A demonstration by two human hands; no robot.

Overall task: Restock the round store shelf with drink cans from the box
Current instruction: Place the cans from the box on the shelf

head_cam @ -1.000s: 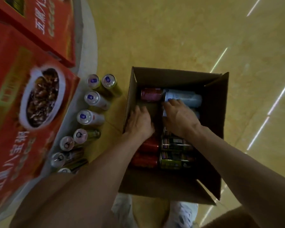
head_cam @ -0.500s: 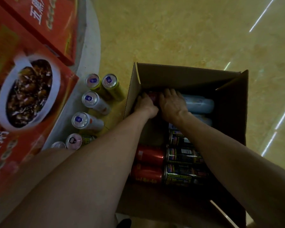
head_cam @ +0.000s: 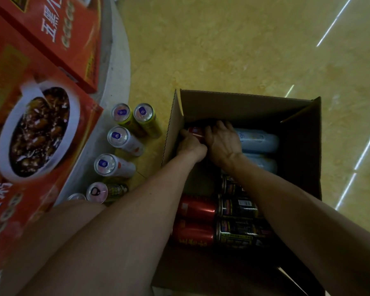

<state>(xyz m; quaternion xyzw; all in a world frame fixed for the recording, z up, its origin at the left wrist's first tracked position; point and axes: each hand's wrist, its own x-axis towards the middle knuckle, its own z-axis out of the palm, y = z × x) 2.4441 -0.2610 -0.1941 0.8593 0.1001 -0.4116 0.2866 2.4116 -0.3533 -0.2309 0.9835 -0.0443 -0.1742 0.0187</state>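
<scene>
Both hands reached into the far left corner of the open box (head_cam: 244,101) on the floor (head_cam: 233,50). The left hand (head_cam: 190,144) and right hand (head_cam: 222,142) lay side by side, touching, each grip curled down around one red can (head_cam: 195,131) lying against the box's far wall. Whether the fingers had truly clamped it could not be told.

Inside the box lay two pale blue cans (head_cam: 259,140) along the far right, and toward the near edge two more red cans (head_cam: 198,209) beside three dark cans (head_cam: 239,207), the farthest partly hidden by the right forearm.

Left of the box, along the round shelf's (head_cam: 118,67) curved edge, six cans stood upright in a row (head_cam: 115,136); a seventh showed only its rim. On the shelf lay two red cartons (head_cam: 58,35).
</scene>
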